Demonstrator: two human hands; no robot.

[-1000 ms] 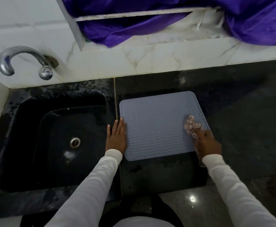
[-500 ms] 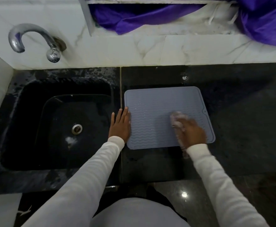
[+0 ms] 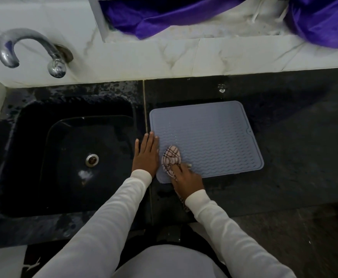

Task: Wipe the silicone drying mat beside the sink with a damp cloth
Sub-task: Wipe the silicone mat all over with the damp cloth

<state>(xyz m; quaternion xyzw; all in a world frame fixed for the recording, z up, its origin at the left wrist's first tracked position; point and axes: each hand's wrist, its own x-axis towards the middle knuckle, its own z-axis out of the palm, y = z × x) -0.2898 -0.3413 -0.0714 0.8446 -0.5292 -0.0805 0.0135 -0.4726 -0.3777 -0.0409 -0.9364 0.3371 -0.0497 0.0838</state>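
A grey silicone drying mat [image 3: 208, 135] with wavy ridges lies flat on the black counter, just right of the sink. My right hand [image 3: 186, 179] presses a checked pink-and-white cloth [image 3: 171, 157] onto the mat's near left corner; a tail of the cloth hangs under my wrist. My left hand [image 3: 146, 155] lies flat with fingers together on the mat's left edge and the counter seam, holding nothing.
A black sink [image 3: 74, 153] with a metal drain [image 3: 92, 159] sits to the left, under a chrome tap [image 3: 29, 49]. White marble tiles line the back wall, with purple fabric [image 3: 184, 15] on the ledge above. Dark counter [image 3: 304, 141] stretches right of the mat.
My right hand has swept the cloth from the mat's right edge across to its near left corner. My left hand has stayed at the mat's left edge. The view has shifted slightly.
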